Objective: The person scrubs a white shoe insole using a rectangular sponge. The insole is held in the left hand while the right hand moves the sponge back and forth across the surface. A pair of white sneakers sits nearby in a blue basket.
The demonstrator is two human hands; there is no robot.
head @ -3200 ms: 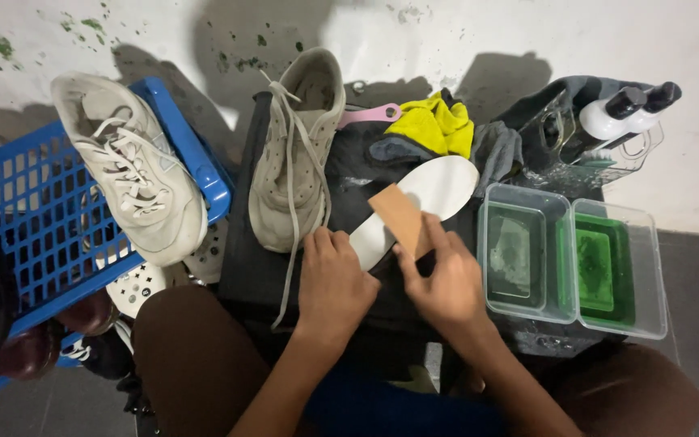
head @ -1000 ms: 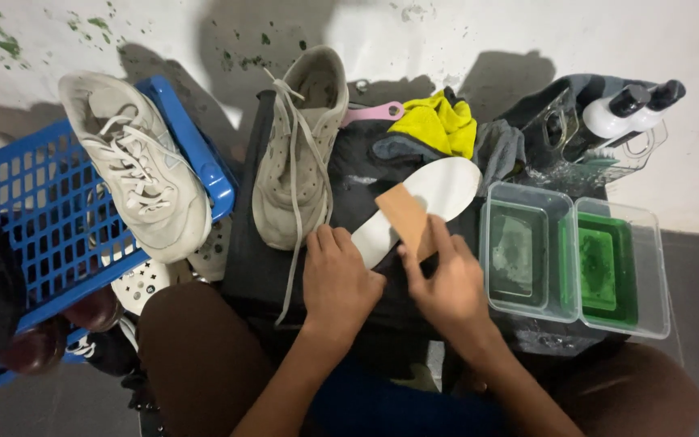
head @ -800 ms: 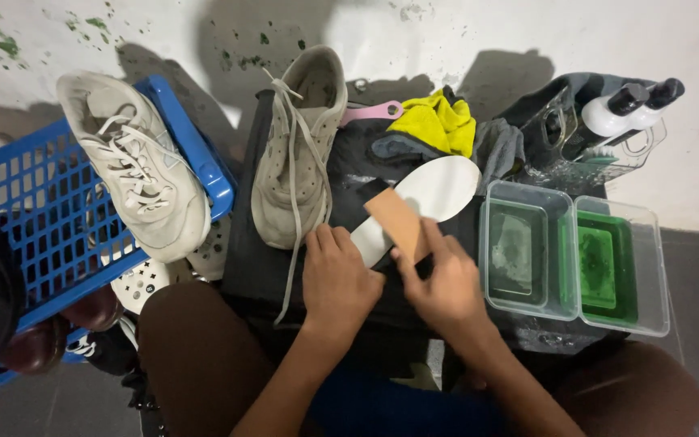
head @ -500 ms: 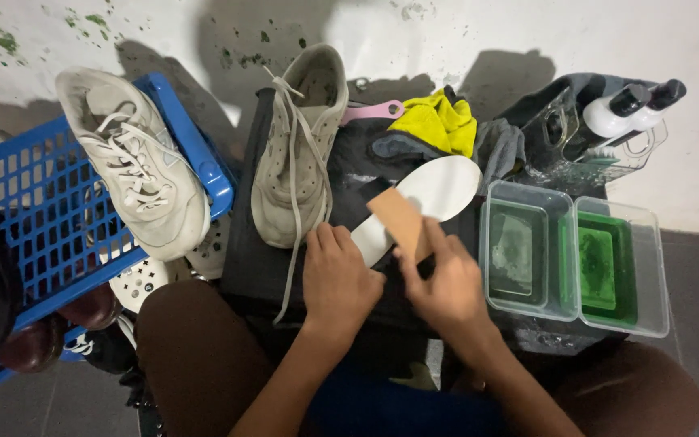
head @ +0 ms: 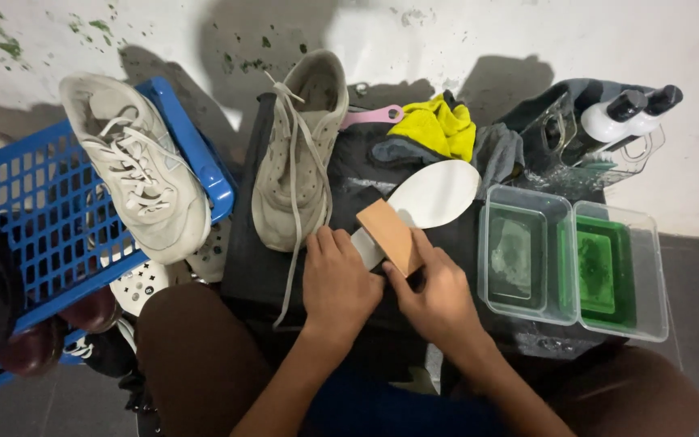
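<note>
Insole (head: 434,194): white, flat on the dark work surface (head: 244,259) (beside 1 sneaker (head: 297,162)).
Right hand (head: 438,295): closed around a tan block (head: 388,235) on the insole.
Left hand (head: 337,283): fingers curled, pinning the insole's near end.

- A black work surface (head: 244,267) sits across the person's lap, below the white wall.
- At its ten o'clock corner lies a worn white sneaker (head: 297,162), laces trailing toward six.
- Near the centre rests a white insole (head: 434,193), pointing toward two o'clock.
- At twelve sit a yellow cloth (head: 438,125) and a pink handle (head: 370,117).
- At three stand two clear plastic tubs (head: 572,263), side by side.
</note>
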